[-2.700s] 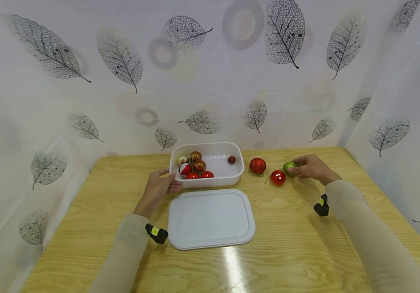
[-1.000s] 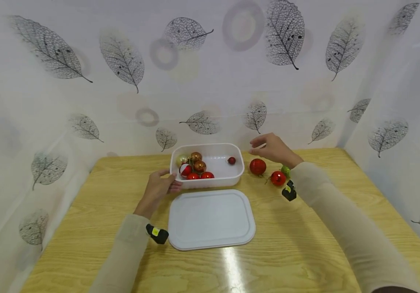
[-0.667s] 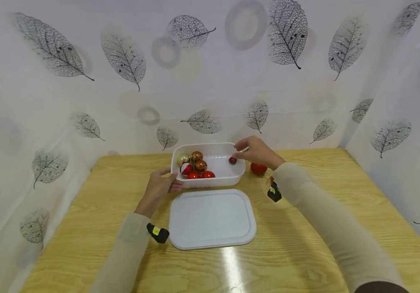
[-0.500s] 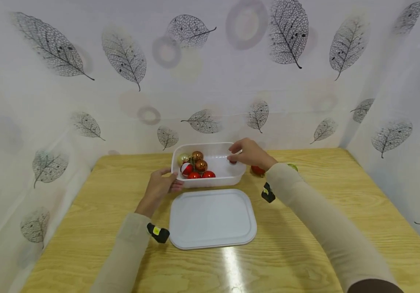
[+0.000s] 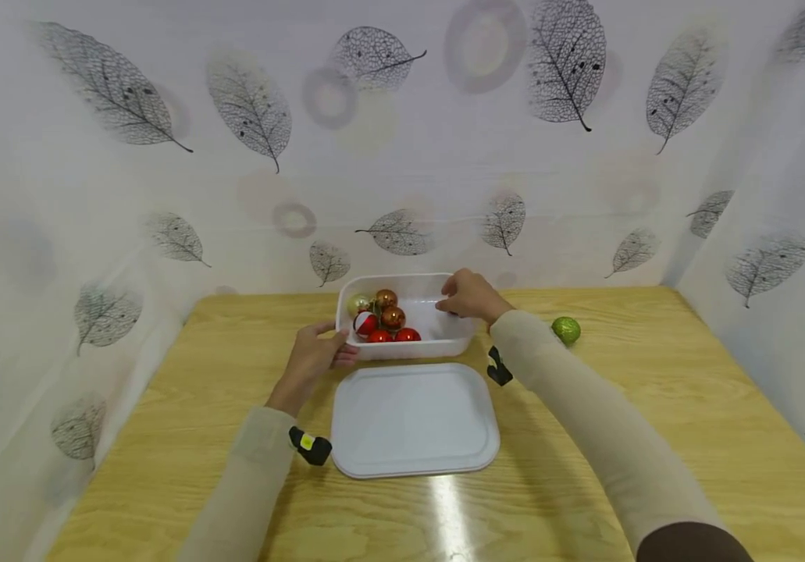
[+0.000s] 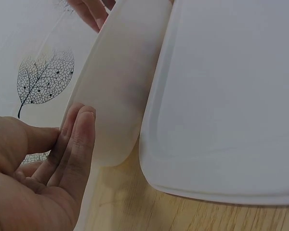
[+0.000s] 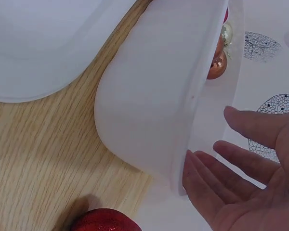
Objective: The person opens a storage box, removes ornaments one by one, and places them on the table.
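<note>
A white plastic box (image 5: 416,349) stands at the back of the wooden table and holds several shiny balls (image 5: 382,316) in red, copper and gold. My left hand (image 5: 318,355) rests against the box's left front corner, its straight fingers (image 6: 74,144) lying flat on the wall (image 6: 120,86). Over the box's right end is my right hand (image 5: 468,297), reaching inside. In the right wrist view this hand (image 7: 250,178) is spread with an empty palm beside the rim (image 7: 154,96). A green glitter ball (image 5: 566,329) lies on the table to the right.
The flat white lid (image 5: 412,417) lies on the table just in front of the box. A red glitter ball (image 7: 103,221) sits by the box's right end, hidden behind my right forearm in the head view. Leaf-patterned curtains close off the back and both sides.
My right hand let go of the green ball and swung left, past the red balls, to the box's right end. The left hand has stayed at the box corner.
</note>
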Motion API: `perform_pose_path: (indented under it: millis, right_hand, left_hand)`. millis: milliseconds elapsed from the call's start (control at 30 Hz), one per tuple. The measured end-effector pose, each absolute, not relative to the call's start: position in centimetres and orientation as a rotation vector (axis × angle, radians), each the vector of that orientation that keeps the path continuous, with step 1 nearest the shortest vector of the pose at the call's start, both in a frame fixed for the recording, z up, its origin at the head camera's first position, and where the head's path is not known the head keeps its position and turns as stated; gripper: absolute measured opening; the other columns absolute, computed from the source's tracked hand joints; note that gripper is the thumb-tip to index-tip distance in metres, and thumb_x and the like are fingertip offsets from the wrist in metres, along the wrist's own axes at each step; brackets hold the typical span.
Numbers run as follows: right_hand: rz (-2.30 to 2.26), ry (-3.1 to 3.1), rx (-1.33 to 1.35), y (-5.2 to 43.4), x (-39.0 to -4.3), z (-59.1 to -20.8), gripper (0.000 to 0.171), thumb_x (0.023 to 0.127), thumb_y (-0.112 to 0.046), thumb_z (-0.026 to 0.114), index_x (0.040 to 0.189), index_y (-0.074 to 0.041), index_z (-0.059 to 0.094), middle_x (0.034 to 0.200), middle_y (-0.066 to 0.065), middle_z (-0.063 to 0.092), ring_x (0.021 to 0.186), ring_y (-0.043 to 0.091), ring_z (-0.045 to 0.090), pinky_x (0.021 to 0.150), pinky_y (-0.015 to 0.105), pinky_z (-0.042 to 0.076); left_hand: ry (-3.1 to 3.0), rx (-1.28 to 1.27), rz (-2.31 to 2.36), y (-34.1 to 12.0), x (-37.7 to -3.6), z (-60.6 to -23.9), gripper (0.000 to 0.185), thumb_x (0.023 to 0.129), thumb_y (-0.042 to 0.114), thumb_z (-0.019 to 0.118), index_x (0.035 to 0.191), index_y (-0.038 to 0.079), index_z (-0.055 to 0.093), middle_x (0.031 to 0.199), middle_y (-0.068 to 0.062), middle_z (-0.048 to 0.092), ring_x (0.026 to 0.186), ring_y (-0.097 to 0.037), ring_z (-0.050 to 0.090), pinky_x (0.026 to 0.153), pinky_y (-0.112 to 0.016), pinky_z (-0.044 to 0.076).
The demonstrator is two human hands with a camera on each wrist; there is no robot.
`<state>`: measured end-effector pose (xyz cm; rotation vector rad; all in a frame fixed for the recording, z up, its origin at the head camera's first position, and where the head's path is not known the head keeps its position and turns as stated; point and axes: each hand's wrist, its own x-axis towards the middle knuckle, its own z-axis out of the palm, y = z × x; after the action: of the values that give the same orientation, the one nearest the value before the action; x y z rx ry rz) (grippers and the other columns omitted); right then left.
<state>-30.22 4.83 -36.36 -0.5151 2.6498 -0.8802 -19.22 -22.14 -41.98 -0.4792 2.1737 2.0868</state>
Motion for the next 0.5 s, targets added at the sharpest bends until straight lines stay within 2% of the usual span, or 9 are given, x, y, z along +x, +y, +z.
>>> perform_pose_path:
  millis: [167, 300, 400, 500]
  right_hand:
    - [-0.801, 2.72, -0.44, 4.5, -30.4, -36.2, 0.042, 0.093, -0.012, 0.071, 0.125, 0.014, 0.062, 0.109, 0.025, 0.071, 0.083, 0.028, 0.072, 0.076, 0.034, 0.062]
    - [-0.735, 2.761, -0.4, 4.3, -30.5, -36.2, 0.034, 0.091, -0.011, 0.072, 0.115, 0.011, 0.064, 0.097, 0.02, 0.072, 0.076, 0.022, 0.065, 0.074, 0.034, 0.059]
    - [-0.68, 2.792, -0.376, 4.0, -30.6, -36.5, 0.027, 0.09, -0.011, 0.072, 0.107, 0.008, 0.064, 0.095, 0.019, 0.069, 0.081, 0.026, 0.062, 0.075, 0.037, 0.057]
    - [-0.645, 2.8, -0.362, 3.7, -30.8, -36.9, 0.026, 0.09, -0.012, 0.072, 0.106, 0.007, 0.063, 0.1, 0.02, 0.068, 0.085, 0.029, 0.062, 0.076, 0.038, 0.058]
  left_hand:
    - [2.186, -0.473, 2.076, -22.1, -19.3, -42.0, 0.043, 0.106, 0.013, 0.055, 0.144, -0.006, 0.048, 0.084, -0.015, 0.074, 0.069, -0.018, 0.074, 0.072, -0.033, 0.066]
    - [2.162, -0.482, 2.09, -22.0, -19.3, -41.8, 0.044, 0.106, 0.013, 0.055, 0.145, -0.006, 0.047, 0.083, -0.014, 0.074, 0.069, -0.019, 0.074, 0.073, -0.034, 0.066]
    - [2.148, -0.48, 2.11, -22.0, -19.2, -41.8, 0.043, 0.106, 0.012, 0.056, 0.143, -0.007, 0.048, 0.081, -0.015, 0.074, 0.067, -0.019, 0.073, 0.07, -0.033, 0.066]
    - [2.155, -0.474, 2.115, -21.9, -19.0, -41.8, 0.041, 0.106, 0.01, 0.055, 0.142, -0.009, 0.049, 0.08, -0.015, 0.073, 0.065, -0.017, 0.072, 0.069, -0.032, 0.066]
